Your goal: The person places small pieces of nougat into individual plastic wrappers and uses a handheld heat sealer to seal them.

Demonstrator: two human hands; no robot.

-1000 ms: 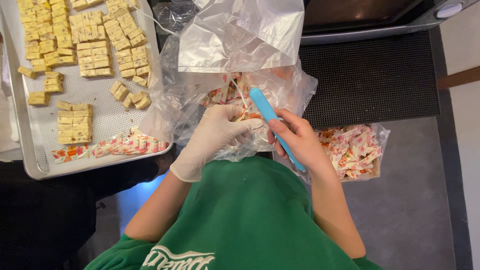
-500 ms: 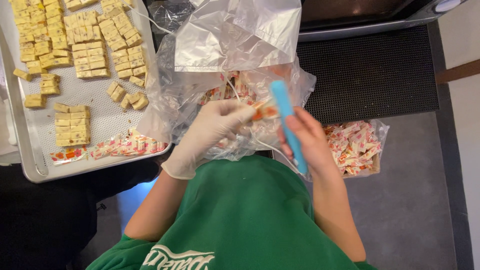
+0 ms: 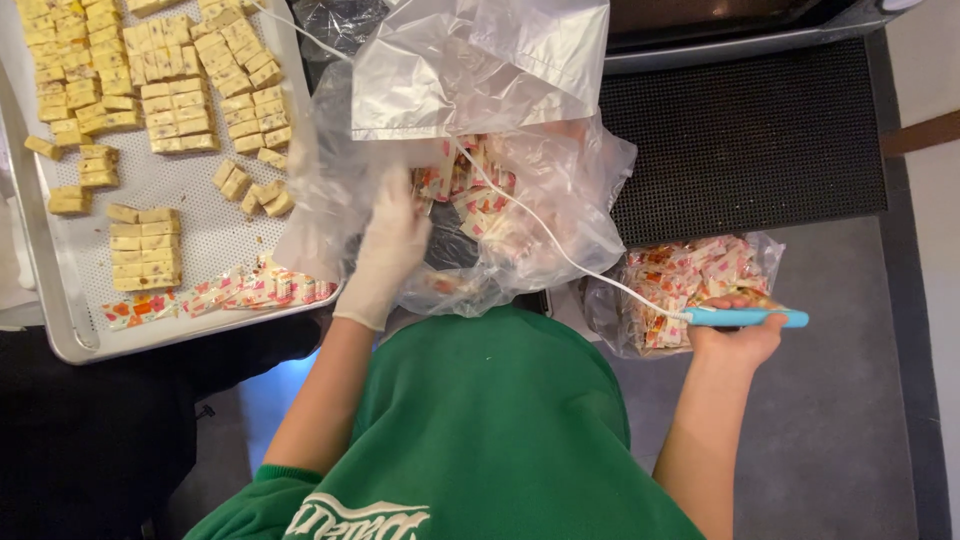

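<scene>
Two hands were at work as I watched from afar: the gloved left hand (image 3: 388, 255) reached into the big clear bag (image 3: 470, 200) of wrapped candies, its fingers curled among them, though I could not tell whether they had closed on one. The right hand (image 3: 738, 338) was closed around a blue pen-shaped tool (image 3: 745, 317), held out to the side, probably so its white cord (image 3: 540, 235) stayed off the bag's mouth. Just beyond that hand sat a smaller bag (image 3: 690, 280) full of wrapped pieces. To the left lay a metal tray (image 3: 70, 345) with rows of cut yellow squares (image 3: 165, 100), kept within easy reach, and flat wrappers (image 3: 225, 295) along its near edge.
</scene>
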